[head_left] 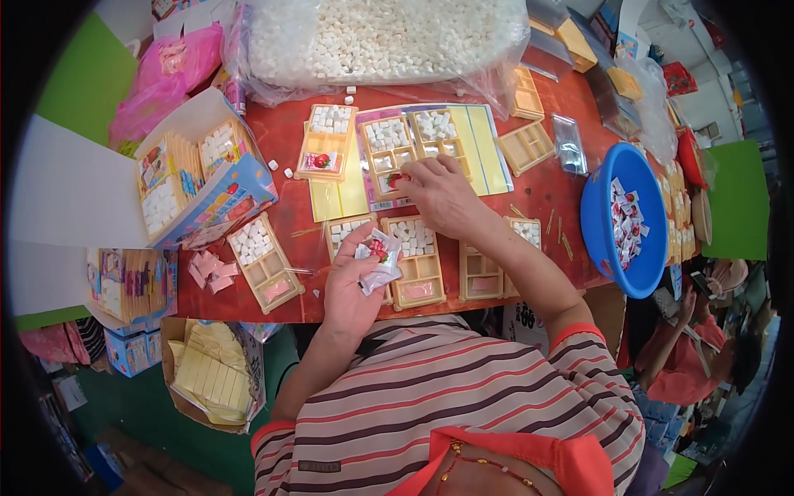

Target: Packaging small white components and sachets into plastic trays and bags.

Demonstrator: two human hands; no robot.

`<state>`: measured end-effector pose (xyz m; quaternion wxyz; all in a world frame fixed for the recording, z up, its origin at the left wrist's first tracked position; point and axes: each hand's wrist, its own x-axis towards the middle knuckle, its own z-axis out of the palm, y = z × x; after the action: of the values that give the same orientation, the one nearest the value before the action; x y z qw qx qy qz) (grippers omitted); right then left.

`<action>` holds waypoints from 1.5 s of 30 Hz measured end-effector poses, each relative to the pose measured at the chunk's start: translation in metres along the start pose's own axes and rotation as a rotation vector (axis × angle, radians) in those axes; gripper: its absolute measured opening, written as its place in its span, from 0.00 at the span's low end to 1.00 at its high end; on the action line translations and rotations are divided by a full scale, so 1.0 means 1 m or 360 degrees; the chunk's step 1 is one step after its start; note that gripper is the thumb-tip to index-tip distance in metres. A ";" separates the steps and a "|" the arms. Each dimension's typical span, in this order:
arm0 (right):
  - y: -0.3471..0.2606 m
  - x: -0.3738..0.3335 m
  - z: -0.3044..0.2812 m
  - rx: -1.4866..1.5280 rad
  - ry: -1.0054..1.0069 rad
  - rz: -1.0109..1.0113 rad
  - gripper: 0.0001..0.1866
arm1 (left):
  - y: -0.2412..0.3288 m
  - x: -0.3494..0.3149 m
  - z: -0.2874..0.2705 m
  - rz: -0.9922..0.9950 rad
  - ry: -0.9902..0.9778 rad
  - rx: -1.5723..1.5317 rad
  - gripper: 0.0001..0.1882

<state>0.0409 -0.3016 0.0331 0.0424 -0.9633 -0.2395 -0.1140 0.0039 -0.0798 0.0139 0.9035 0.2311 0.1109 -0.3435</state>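
Note:
My left hand (346, 289) is closed around several small white sachets (380, 258) with red fruit printed on them. My right hand (442, 197) reaches over a cream compartment tray (387, 157), its fingers pinching a red-printed sachet (393, 179) at the tray's near end. Small white marshmallow-like pieces (385, 133) fill that tray's far part. Beside it on the right, another tray (447, 147) is partly hidden by the hand. To the left, a tray (328, 118) contains white pieces and a sachet (320, 160). Nearer trays (424, 269) hold white pieces and pink packets (418, 290).
A big clear bag of white pieces (389, 41) lies at the back. On the right stand a blue basin (591, 219) of sachets, an unfilled tray (525, 149) and a clear lid (568, 142). An open carton (240, 194) and pink packets (212, 271) sit on the left.

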 end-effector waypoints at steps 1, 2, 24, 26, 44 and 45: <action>-0.005 0.000 -0.006 0.0240 0.0126 0.0079 0.12 | -0.001 0.001 -0.001 0.0048 -0.0010 0.0048 0.29; -0.010 -0.001 -0.014 0.0474 0.0251 0.0161 0.10 | -0.002 0.002 -0.001 0.0092 -0.0025 0.0095 0.29; 0.042 -0.040 0.011 0.1242 0.0682 0.1417 0.07 | -0.030 0.012 0.030 -0.0451 -0.0039 0.0146 0.25; 0.047 -0.039 0.017 0.0762 0.0612 0.1270 0.07 | -0.030 0.012 0.038 -0.0364 -0.0026 0.0071 0.28; -0.047 -0.105 -0.037 0.2100 0.0339 0.1224 0.08 | -0.042 0.010 0.031 -0.0203 -0.0084 0.0384 0.18; -0.047 -0.110 -0.042 0.2321 0.0402 0.1282 0.08 | -0.044 0.009 0.029 -0.0232 -0.0027 0.0337 0.17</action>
<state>-0.0842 -0.3162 0.0488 0.7179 -0.6863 0.1153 -0.0139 -0.0176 -0.1281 0.0203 0.8476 0.3137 0.0830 -0.4200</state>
